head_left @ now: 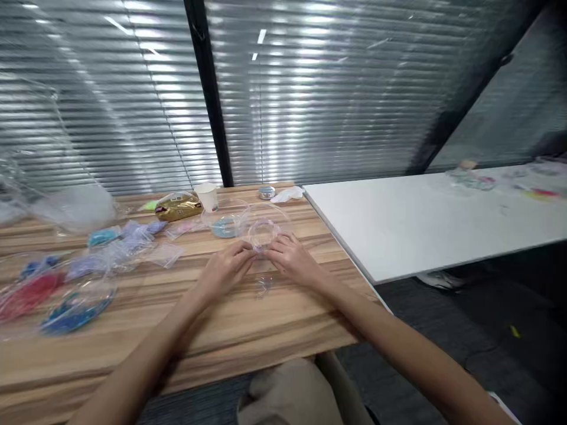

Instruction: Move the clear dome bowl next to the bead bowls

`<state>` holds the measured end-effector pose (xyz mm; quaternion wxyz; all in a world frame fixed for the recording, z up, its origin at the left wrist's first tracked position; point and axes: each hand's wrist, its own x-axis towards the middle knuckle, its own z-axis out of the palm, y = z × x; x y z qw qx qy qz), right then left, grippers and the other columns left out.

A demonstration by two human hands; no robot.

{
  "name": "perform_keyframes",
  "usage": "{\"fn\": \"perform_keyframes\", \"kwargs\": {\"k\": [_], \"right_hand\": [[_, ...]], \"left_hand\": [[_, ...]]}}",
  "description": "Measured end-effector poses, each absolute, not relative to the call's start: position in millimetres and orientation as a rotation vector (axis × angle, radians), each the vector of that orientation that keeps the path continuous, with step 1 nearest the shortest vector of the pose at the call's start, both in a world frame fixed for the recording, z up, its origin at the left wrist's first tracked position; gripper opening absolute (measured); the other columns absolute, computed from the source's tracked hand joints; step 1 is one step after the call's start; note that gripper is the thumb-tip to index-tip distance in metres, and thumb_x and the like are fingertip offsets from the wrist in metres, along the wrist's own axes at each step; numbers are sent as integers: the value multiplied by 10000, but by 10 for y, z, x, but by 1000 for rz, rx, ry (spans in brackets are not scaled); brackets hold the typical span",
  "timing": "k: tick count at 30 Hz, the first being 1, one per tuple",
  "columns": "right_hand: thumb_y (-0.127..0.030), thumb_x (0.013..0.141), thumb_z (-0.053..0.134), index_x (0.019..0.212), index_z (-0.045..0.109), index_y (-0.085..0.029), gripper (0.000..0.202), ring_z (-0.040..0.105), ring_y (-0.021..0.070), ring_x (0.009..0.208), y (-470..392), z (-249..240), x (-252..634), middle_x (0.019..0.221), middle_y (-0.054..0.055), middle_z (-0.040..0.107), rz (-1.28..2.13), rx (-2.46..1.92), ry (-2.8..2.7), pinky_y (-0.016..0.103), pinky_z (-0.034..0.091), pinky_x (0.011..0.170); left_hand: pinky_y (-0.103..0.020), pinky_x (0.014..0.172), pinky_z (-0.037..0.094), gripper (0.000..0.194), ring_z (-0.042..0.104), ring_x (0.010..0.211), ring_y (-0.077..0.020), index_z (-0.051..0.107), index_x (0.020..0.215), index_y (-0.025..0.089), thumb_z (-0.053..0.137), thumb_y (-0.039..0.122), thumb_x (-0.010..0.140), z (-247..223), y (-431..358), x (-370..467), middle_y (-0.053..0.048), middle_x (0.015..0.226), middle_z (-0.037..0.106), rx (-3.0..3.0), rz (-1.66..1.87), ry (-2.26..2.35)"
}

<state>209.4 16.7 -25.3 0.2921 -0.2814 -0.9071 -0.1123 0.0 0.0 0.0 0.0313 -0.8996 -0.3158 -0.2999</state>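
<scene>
Both hands meeting at mid-table: left hand [228, 267] & right hand [290, 260], fingertips pinched together on sth tiny, too small to tell what. Just behind, touching fingertips, clear round dish [264, 226], contents unclear. Beside it another clear dish [224, 221] w/ pale blue bits. Further left, plastic bags [71, 307] of red & blue beads. Wood table [274, 321], white table [425, 218] alongside, blinds behind

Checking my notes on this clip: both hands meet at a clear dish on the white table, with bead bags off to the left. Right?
Not quite. The head view shows both hands, left and right, at the clear dish on the wooden table; bead bags lie left.
</scene>
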Motion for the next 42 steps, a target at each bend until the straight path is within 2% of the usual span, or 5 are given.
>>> {"fn": "perform_keyframes", "kwargs": {"k": [10, 42], "right_hand": [[-121, 881, 510, 1026, 641, -168, 201, 494, 195, 859, 161, -222, 2088, 873, 55, 629, -308, -757, -2430, 364, 376, 878], [-131, 883, 513, 950, 663, -178, 171, 479, 187, 858, 166, -219, 2090, 873, 53, 618, -298, -783, -2464, 351, 357, 886]], "left_hand": [[-239, 673, 463, 203, 587, 785, -141, 612, 1011, 161, 428, 202, 938, -40, 25, -26, -56, 919, 606, -2750, -858, -958], [-231, 632, 467, 237, 596, 768, -142, 608, 1055, 176, 399, 215, 950, -40, 9, -24, -58, 922, 612, -2744, -745, -948]]}}
